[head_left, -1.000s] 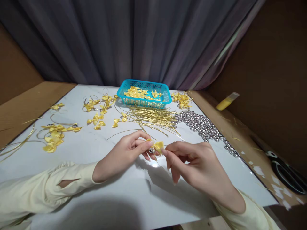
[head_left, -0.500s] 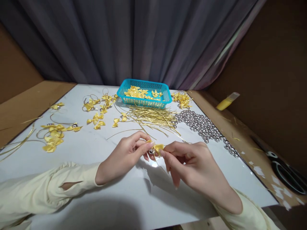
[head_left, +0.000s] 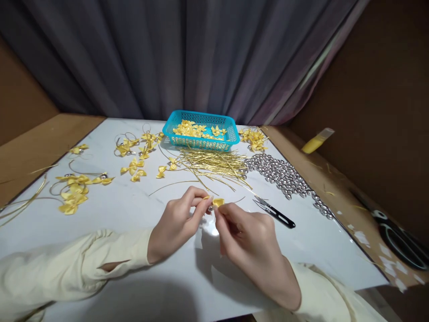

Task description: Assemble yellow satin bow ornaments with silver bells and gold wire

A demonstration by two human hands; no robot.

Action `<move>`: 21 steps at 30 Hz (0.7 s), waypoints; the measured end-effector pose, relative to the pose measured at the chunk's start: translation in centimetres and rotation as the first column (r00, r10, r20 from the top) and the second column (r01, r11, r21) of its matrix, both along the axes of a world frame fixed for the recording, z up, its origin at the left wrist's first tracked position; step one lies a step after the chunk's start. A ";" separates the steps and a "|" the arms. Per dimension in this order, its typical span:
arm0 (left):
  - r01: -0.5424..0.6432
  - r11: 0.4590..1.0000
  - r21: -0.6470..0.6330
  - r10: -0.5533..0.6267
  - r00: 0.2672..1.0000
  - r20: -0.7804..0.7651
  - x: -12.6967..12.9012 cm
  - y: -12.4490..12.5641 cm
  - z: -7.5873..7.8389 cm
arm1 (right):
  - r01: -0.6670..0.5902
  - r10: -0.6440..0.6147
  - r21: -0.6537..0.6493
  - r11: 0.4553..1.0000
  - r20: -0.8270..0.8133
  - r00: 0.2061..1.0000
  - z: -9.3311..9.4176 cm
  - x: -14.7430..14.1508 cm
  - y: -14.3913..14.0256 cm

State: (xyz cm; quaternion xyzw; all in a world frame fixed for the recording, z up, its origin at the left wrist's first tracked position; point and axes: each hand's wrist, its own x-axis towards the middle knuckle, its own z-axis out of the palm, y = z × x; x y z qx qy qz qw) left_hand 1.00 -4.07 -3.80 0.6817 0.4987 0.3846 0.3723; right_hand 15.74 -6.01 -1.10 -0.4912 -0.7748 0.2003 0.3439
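Note:
Over the middle of the white table, a small yellow ribbon bow [head_left: 218, 202] is pinched between both hands. My left hand [head_left: 182, 217] grips its left side with thumb and forefinger. On the bow's right side, the fingertips of my right hand [head_left: 250, 235] are closed. A silver bell [head_left: 210, 208] hangs at the bow, between the hands; part of it is covered by fingers. Black thread snips [head_left: 276, 213] lie on the table to the right of my right hand. Beyond the hands is a pile of gold cords [head_left: 214, 163].
A turquoise basket [head_left: 201, 145] of yellow bows stands at the back. Many silver bells [head_left: 278, 174] spread along the right. Finished-looking bows with bells [head_left: 75, 190] lie at the left. Large black scissors [head_left: 402, 241] and a yellow tube [head_left: 317, 141] are on the brown surface at right.
My right hand has shifted left and closer to my left hand, uncovering the thread snips. My left hand has moved slightly to the right; both still pinch the bow.

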 end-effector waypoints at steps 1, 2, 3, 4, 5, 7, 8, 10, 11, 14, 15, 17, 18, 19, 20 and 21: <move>-0.003 1.000 0.010 0.003 1.000 -0.016 0.0 0.0 0.0 | -0.001 0.001 0.011 1.000 0.007 1.000 -0.1 -0.1 0.0; -0.004 1.000 0.022 0.005 1.000 -0.028 0.0 0.0 -0.1 | -0.002 0.002 0.014 1.000 0.012 1.000 -0.2 -0.1 0.0; -0.002 0.999 0.033 0.004 0.999 -0.037 0.0 0.1 -0.1 | -0.006 0.005 0.009 1.000 0.012 1.000 -0.3 -0.1 0.0; 0.000 0.999 0.042 0.001 0.999 -0.040 0.0 0.1 -0.1 | -0.009 0.009 -0.003 1.000 0.006 1.000 -0.2 -0.1 0.0; 0.003 0.999 0.046 -0.001 0.999 -0.039 0.0 0.1 -0.1 | -0.013 0.013 -0.017 1.000 -0.005 1.000 -0.1 0.0 0.1; 0.004 0.999 0.048 -0.003 1.000 -0.030 0.0 0.2 0.0 | -0.017 0.015 -0.045 0.999 -0.029 0.999 0.1 0.1 0.2; 0.002 0.999 0.049 -0.001 1.000 -0.024 -0.1 0.3 0.0 | -0.016 0.014 -0.056 0.998 -0.039 0.999 0.3 0.1 0.2; -0.004 0.999 0.051 0.004 1.000 -0.010 -0.1 0.4 0.0 | -0.015 0.012 -0.063 0.998 -0.053 0.999 0.5 0.2 0.4; -0.006 0.999 0.047 0.007 1.000 -0.002 -0.1 0.4 0.1 | -0.014 0.010 -0.067 0.998 -0.058 0.998 0.5 0.2 0.4; -0.012 1.000 0.020 0.012 1.000 0.026 -0.1 0.5 0.1 | -0.010 0.004 -0.078 0.997 -0.077 0.997 0.6 0.2 0.5; -0.016 1.000 0.014 0.015 0.999 0.033 -0.1 0.5 0.1 | -0.007 0.001 -0.079 0.997 -0.078 0.997 0.5 0.3 0.4; -0.021 1.000 0.008 0.020 0.999 0.041 -0.1 0.5 0.1 | -0.003 -0.003 -0.075 0.997 -0.075 0.997 0.5 0.4 0.4; -0.020 1.000 0.010 0.020 0.999 0.042 -0.1 0.5 0.1 | -0.003 -0.002 -0.075 0.997 -0.072 0.997 0.5 0.4 0.4; -0.019 1.000 0.013 0.019 0.999 0.041 -0.1 0.4 0.1 | -0.002 -0.004 -0.079 0.997 -0.069 0.998 0.5 0.4 0.4; -0.018 1.000 0.014 0.018 0.999 0.041 -0.1 0.4 0.1 | -0.004 -0.002 -0.085 0.996 -0.070 0.998 0.5 0.4 0.4; -0.017 1.000 0.015 0.016 0.999 0.043 -0.1 0.4 0.1 | -0.005 -0.002 -0.090 0.996 -0.073 0.997 0.6 0.4 0.4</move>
